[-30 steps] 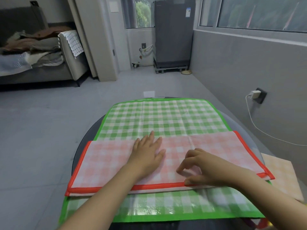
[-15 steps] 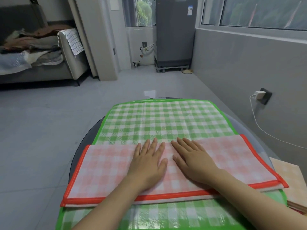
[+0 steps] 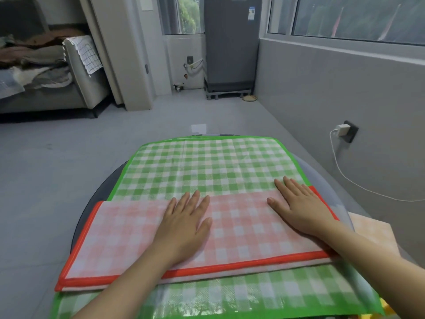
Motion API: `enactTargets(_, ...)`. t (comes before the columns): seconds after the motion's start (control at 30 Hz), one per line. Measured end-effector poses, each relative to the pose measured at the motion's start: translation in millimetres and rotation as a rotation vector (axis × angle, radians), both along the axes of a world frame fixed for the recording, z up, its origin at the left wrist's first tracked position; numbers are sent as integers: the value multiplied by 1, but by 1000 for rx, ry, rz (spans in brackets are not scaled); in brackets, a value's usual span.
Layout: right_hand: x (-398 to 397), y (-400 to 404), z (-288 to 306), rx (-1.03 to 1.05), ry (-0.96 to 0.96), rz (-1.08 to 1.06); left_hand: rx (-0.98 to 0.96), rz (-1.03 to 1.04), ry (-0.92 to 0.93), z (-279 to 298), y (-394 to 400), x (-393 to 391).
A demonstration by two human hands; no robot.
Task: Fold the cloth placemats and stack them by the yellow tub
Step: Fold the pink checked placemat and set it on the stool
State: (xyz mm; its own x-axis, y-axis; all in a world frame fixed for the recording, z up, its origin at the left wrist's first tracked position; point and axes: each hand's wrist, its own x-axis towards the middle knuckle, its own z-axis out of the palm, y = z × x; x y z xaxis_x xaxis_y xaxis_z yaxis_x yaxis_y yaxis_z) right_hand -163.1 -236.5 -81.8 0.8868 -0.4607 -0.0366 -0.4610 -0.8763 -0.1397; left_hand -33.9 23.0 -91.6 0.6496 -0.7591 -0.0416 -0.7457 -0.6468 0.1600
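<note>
A red-and-white checked placemat [image 3: 128, 236] with a red border lies folded in half across a spread green-and-white checked placemat [image 3: 207, 166]. My left hand [image 3: 184, 224] presses flat on the middle of the red mat, fingers straight. Flat on the red mat's right end rests my right hand [image 3: 299, 206], its fingertips reaching the fold line. A folded orange checked mat [image 3: 370, 229] lies at the right edge of the table. A sliver of yellow [image 3: 388, 310] shows at the bottom right corner; I cannot tell whether it is the tub.
Both mats cover a round dark table [image 3: 96, 199]. A grey wall with a plugged-in white charger [image 3: 342, 129] and cable runs along the right. A sofa [image 3: 53, 72] piled with clothes stands far left, a grey fridge [image 3: 232, 42] at the back.
My right hand went from curled at the near red border to flat beside the left hand, then slid right to the mat's right end. My left hand stayed pressing the middle.
</note>
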Motion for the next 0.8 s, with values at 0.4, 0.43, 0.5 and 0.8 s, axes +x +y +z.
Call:
enactTargets(0.4,22,39,19,71,-77,32,3,7,10,2,-1,-2)
enactTargets(0.43,29,54,22,88,-103,79,4,10,15,3,-1,-2)
enactTargets(0.5,41,82,24,142,-135,185,-4,20,23,3,-2,-1)
enactTargets(0.8,50,120,-1,62,-33,337,-3,106,27,2,38,28)
